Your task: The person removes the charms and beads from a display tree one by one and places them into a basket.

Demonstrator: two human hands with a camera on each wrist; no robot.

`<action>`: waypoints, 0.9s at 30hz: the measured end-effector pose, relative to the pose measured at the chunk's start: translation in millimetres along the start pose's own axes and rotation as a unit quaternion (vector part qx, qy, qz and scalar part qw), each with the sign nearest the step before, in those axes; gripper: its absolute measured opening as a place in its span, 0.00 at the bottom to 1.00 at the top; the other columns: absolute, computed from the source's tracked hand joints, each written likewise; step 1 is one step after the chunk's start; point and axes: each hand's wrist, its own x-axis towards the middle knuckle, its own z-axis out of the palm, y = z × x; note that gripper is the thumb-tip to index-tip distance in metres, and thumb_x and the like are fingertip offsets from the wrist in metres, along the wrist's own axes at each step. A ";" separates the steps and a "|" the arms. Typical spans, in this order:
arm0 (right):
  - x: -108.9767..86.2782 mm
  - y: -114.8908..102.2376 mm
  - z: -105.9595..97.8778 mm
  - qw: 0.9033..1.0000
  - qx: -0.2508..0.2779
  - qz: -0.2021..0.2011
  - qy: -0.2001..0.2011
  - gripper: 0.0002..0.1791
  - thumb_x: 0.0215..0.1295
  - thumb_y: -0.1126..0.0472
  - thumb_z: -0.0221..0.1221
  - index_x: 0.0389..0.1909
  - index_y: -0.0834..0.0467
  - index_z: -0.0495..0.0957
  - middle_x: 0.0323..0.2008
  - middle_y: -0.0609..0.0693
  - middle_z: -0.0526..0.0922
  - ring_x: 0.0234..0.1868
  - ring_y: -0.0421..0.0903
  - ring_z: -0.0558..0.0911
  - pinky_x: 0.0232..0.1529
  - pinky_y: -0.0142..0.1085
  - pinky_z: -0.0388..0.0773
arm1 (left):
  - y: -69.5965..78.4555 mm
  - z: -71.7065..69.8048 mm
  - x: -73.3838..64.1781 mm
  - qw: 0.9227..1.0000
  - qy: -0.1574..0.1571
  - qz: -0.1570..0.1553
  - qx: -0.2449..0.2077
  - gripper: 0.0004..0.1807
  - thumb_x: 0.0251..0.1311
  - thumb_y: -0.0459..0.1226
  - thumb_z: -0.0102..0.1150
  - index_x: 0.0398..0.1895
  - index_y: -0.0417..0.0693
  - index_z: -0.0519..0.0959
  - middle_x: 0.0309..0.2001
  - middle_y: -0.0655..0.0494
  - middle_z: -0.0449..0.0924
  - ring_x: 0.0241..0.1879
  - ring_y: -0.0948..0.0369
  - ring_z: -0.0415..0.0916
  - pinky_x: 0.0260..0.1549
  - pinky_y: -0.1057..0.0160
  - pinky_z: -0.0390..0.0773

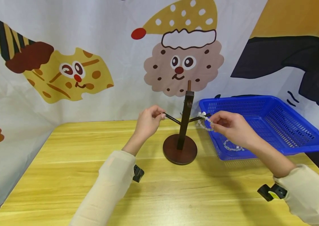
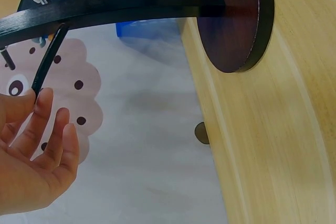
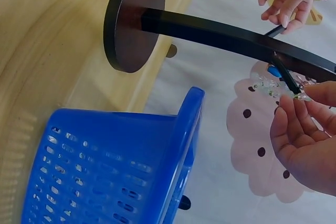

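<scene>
A dark wooden jewelry stand (image 1: 186,121) with a round base (image 1: 179,153) and thin side pegs stands upright on the table. My left hand (image 1: 147,121) pinches the tip of its left peg (image 2: 48,59) between thumb and forefinger, the other fingers loosely bent. On the opposite side, my right hand (image 1: 234,127) pinches a clear beaded bracelet (image 1: 203,115) with small white flowers. That bracelet hangs at the right peg (image 3: 285,74), near the peg's outer end; whether it fully encircles the peg is hard to tell. Another clear beaded bracelet (image 1: 234,148) lies in the blue basket's front left corner.
The blue plastic basket (image 1: 264,99) with slotted walls stands at the right, close beside the stand and under my right forearm. A white cloth (image 1: 128,91) with cartoon biscuits hangs behind the table's back edge. The light wood tabletop (image 1: 71,175) extends left and forward.
</scene>
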 end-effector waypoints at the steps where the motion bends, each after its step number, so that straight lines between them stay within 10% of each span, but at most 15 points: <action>1: -0.3 0.0 -0.7 1.000 0.001 0.003 -0.001 0.05 0.62 0.69 0.55 0.37 0.61 0.77 0.28 0.55 0.78 0.28 0.47 0.78 0.28 0.31 0.72 | -0.1 0.0 -0.1 1.000 0.001 0.001 0.001 0.06 0.62 0.34 0.54 0.39 0.44 0.79 0.33 0.53 0.81 0.35 0.58 0.77 0.33 0.60 0.74; 27: -3.8 4.7 -17.3 1.000 -0.012 0.009 0.021 0.05 0.61 0.68 0.56 0.38 0.62 0.77 0.27 0.52 0.78 0.27 0.37 0.78 0.28 0.28 0.73 | -0.9 0.8 -0.3 1.000 0.008 0.007 -0.005 0.05 0.61 0.33 0.55 0.37 0.44 0.79 0.30 0.54 0.81 0.33 0.58 0.78 0.31 0.62 0.74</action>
